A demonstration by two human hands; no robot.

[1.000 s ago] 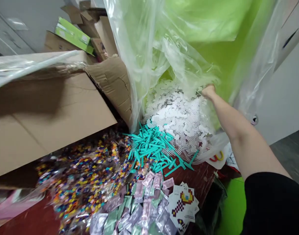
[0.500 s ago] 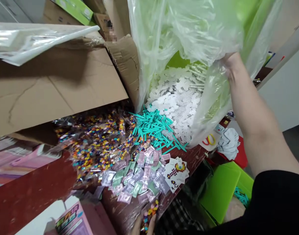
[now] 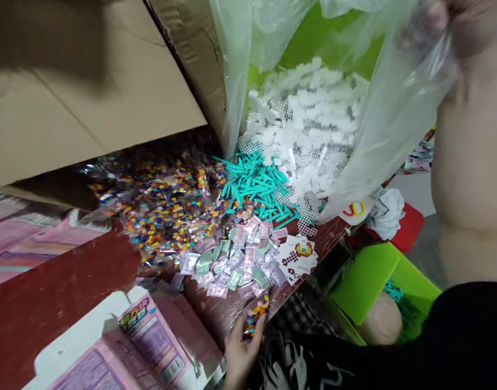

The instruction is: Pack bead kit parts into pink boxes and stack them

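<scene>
My left hand, low in the middle, pinches a small clear bag of coloured beads between thumb and fingers. At the upper right my right hand, smeared by motion, grips the edge of a large clear plastic bag. White perforated plastic pieces spill from the plastic bag's mouth. They lie against a pile of teal plastic sticks. Just beyond my left hand are many small pink, lilac and green sachets. A stack of printed pattern cards lies to their right.
More bagged beads lie heaped under a cardboard box. Open pink cartons stand at the lower left on the dark red table. A green bin with teal sticks is below the table's right edge.
My right hand has moved up and right with the plastic bag's edge, and the white pieces are spread wider and nearer the sachets. My left hand, still on the bead bag, shows more fully.
</scene>
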